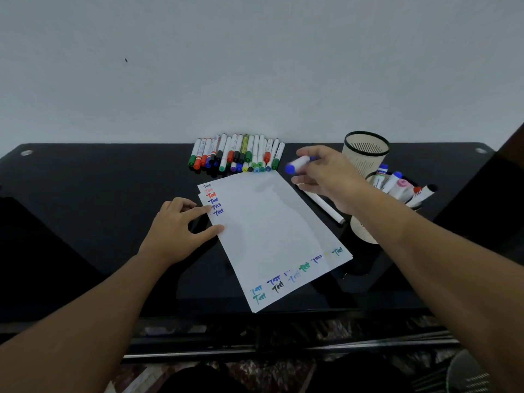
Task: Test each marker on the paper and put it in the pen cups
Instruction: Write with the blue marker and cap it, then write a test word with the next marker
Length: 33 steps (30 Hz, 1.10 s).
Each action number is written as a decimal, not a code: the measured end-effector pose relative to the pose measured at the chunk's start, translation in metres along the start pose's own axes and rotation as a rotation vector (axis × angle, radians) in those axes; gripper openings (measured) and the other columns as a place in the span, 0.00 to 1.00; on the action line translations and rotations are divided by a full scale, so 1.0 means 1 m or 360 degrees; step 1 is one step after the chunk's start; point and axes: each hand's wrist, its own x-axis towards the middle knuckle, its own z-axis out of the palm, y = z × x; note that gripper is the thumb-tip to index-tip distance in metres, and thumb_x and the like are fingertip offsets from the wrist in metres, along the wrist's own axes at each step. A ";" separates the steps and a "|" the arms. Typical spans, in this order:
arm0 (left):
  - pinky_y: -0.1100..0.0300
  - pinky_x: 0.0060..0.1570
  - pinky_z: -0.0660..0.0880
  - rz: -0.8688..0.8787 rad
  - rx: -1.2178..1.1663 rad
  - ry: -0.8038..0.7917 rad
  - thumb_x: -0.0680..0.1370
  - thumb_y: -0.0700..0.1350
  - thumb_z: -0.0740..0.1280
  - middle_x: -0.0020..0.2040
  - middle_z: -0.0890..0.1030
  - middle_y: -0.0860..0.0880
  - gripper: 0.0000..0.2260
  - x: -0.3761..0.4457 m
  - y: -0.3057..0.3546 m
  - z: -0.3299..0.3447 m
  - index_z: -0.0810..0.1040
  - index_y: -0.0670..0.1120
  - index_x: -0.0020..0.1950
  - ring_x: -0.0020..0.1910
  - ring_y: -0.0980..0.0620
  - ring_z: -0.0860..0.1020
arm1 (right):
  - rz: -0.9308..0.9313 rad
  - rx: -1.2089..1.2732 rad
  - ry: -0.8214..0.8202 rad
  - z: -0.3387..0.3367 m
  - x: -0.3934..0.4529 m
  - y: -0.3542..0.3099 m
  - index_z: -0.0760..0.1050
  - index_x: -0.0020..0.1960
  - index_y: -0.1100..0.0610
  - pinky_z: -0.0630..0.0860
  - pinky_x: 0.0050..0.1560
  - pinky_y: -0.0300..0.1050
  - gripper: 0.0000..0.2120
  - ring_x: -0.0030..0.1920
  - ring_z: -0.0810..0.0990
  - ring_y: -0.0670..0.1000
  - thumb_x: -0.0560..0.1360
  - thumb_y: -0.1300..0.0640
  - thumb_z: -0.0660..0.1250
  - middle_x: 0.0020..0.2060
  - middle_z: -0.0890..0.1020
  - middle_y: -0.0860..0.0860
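A white sheet of paper (266,231) lies on the black table, with coloured test marks along its left and lower edges. My left hand (175,231) presses flat on the paper's left edge. My right hand (326,177) grips a blue-capped white marker (297,164) in the air above the paper's far right corner. A row of several capped markers (238,153) lies at the back against the wall. Two cream mesh pen cups stand at the right: the far cup (365,154) looks empty, the near cup (363,231) holds several markers (397,185).
A thin white pen (326,207) lies on the table between the paper and the near cup, partly under my right hand. The black table (99,194) meets a pale wall at the back. A dark object stands at the far right edge.
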 end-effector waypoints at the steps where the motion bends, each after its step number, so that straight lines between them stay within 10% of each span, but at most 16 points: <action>1: 0.52 0.65 0.70 -0.0001 0.0006 -0.0003 0.69 0.78 0.57 0.62 0.72 0.56 0.37 0.000 0.000 0.000 0.79 0.57 0.69 0.61 0.54 0.67 | 0.0007 -0.0017 -0.0067 -0.002 -0.003 0.004 0.76 0.60 0.52 0.83 0.58 0.51 0.16 0.53 0.87 0.56 0.78 0.69 0.68 0.56 0.84 0.61; 8: 0.53 0.68 0.66 -0.0080 -0.0004 -0.0158 0.69 0.79 0.56 0.65 0.69 0.55 0.39 -0.001 0.004 -0.005 0.76 0.58 0.71 0.64 0.53 0.64 | -0.0265 -0.0567 0.0237 -0.006 -0.026 0.014 0.75 0.49 0.58 0.82 0.51 0.57 0.16 0.38 0.81 0.54 0.84 0.45 0.63 0.37 0.79 0.54; 14: 0.48 0.72 0.62 -0.0304 -0.0042 -0.0330 0.75 0.70 0.65 0.71 0.65 0.53 0.29 0.003 0.015 -0.006 0.72 0.60 0.73 0.72 0.46 0.59 | -0.0911 -0.1342 0.0557 -0.030 -0.048 -0.016 0.70 0.52 0.56 0.76 0.37 0.55 0.12 0.35 0.78 0.53 0.83 0.47 0.60 0.33 0.78 0.48; 33: 0.43 0.74 0.58 -0.0415 -0.0020 -0.0477 0.77 0.71 0.60 0.78 0.59 0.51 0.30 -0.001 0.024 -0.007 0.66 0.62 0.77 0.77 0.41 0.54 | -0.0315 -0.1583 0.0756 -0.089 -0.062 -0.023 0.74 0.56 0.47 0.65 0.60 0.54 0.16 0.50 0.76 0.50 0.80 0.35 0.62 0.45 0.80 0.44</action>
